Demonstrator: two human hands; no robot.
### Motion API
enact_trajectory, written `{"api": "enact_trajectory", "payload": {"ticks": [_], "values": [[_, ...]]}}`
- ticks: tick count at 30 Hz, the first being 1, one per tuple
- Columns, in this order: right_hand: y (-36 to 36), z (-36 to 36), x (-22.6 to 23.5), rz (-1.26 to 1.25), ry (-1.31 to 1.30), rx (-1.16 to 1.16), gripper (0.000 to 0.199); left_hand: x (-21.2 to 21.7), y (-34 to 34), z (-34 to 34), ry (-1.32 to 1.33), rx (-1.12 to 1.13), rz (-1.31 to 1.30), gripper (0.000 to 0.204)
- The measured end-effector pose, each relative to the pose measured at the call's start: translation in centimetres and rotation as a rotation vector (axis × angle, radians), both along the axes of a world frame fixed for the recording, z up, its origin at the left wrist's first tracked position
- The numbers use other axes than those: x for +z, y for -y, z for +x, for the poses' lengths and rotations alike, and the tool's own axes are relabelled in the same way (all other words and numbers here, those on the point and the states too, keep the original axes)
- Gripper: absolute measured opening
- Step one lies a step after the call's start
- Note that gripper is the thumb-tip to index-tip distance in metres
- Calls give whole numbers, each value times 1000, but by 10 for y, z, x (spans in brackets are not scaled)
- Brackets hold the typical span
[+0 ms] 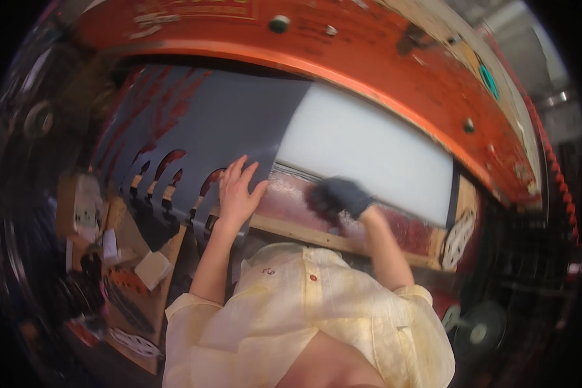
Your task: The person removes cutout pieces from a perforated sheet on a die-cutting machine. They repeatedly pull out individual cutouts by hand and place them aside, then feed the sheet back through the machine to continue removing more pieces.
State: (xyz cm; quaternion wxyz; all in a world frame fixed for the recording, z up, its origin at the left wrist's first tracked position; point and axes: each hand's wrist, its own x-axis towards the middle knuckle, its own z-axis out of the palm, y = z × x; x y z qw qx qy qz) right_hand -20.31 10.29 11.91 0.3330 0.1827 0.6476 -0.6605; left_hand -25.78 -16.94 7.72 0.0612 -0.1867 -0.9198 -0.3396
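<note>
Orange machine (368, 68) behind the bench (304, 234), and I've got dark sheet (239, 116) lying left, white panel (368, 145) uncovered right, so probably partway, left hand (238, 194) fingers spread at the sheet's near-right corner, gloved right hand (339, 198) blurred, grip can't tell.

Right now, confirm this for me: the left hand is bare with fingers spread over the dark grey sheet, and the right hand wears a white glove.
Not quite: the glove on the right hand is dark, not white, as the head view shows. The rest stands: the left hand is bare, fingers spread over the dark grey sheet.
</note>
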Motion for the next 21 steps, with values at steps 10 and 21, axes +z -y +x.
{"api": "enact_trajectory", "payload": {"ticks": [10, 21], "values": [[149, -84, -37, -63, -275, -515, 35, -20, 102, 31, -133, 643, 145, 33], [52, 24, -4, -69, -83, -933, 36, -58, 197, 13, -68, 859, 510, 60]]}}
